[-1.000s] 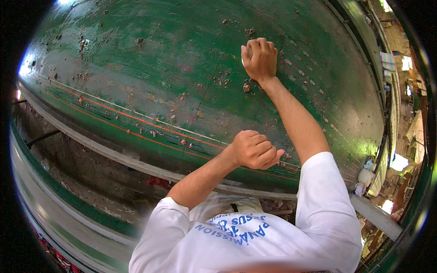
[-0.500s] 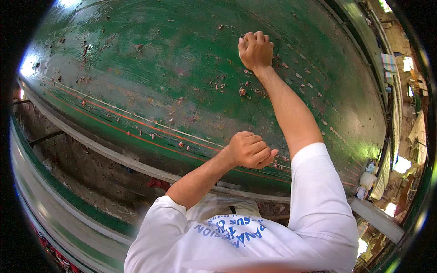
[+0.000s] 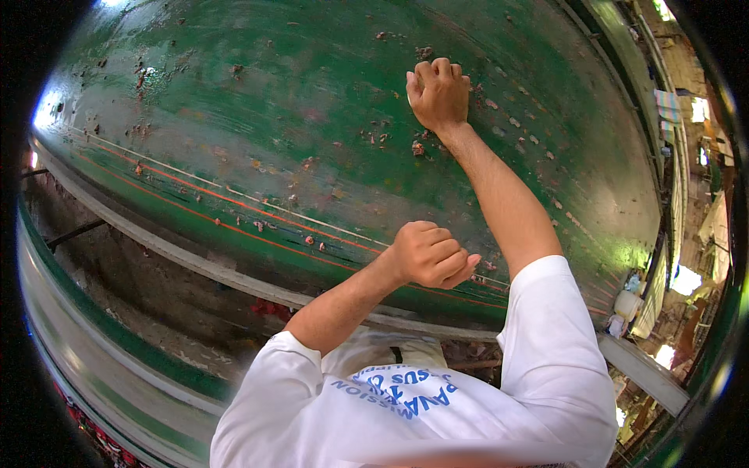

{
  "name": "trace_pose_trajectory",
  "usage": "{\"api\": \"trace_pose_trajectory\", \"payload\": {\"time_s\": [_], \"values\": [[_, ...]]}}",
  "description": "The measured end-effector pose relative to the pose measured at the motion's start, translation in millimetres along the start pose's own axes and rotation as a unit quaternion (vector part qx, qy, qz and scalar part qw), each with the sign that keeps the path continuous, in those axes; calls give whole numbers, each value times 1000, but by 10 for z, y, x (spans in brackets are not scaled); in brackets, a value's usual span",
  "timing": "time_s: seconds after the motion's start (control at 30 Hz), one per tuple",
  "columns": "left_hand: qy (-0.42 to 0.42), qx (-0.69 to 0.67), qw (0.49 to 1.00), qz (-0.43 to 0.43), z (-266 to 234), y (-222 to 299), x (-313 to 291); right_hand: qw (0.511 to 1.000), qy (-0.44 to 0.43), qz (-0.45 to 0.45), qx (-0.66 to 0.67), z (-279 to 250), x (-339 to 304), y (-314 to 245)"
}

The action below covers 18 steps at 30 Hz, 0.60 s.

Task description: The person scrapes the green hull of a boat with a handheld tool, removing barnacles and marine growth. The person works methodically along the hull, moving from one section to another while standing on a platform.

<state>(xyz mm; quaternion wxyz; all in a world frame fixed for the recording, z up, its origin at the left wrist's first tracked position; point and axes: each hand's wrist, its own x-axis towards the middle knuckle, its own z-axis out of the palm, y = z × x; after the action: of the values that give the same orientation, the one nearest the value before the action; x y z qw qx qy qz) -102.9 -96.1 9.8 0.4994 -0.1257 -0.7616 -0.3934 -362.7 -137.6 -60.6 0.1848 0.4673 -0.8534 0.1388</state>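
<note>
My right hand (image 3: pixel 439 95) reaches far out over a long green table (image 3: pixel 257 101), its fingers curled down against the surface. Whatever those fingers grip, if anything, is hidden beneath them. Small pinkish-brown crumbs lie around it, among them a lump (image 3: pixel 418 148) just nearer than the wrist. Close to my body, my left hand (image 3: pixel 435 256) is closed above the table's near edge, thumb side toward the right. I cannot make out anything inside that fist.
Orange and white lines (image 3: pixel 265 212) run along the near side of the wet-looking table. A pale rail (image 3: pixel 195 265) borders it, with a dark gap beyond and another green-edged table (image 3: pixel 117 343) at lower left. A whitish container (image 3: pixel 626 304) stands at the right end.
My right hand has drawn slightly nearer, with its fingers still curled on the table. My left hand stays closed in nearly the same place.
</note>
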Motion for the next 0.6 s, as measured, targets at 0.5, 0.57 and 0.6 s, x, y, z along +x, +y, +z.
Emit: {"api": "trace_pose_trajectory", "payload": {"time_s": [0.5,0.57,0.6], "values": [[-48,-30,998,23,106,94,-93,999,41,31,2,18,121,98],[-64,-32,997,29,104,62,-116,995,61,72,-43,73,265,142],[-69,-33,997,33,121,48,-120,996,55,68,-32,73,231,150]]}}
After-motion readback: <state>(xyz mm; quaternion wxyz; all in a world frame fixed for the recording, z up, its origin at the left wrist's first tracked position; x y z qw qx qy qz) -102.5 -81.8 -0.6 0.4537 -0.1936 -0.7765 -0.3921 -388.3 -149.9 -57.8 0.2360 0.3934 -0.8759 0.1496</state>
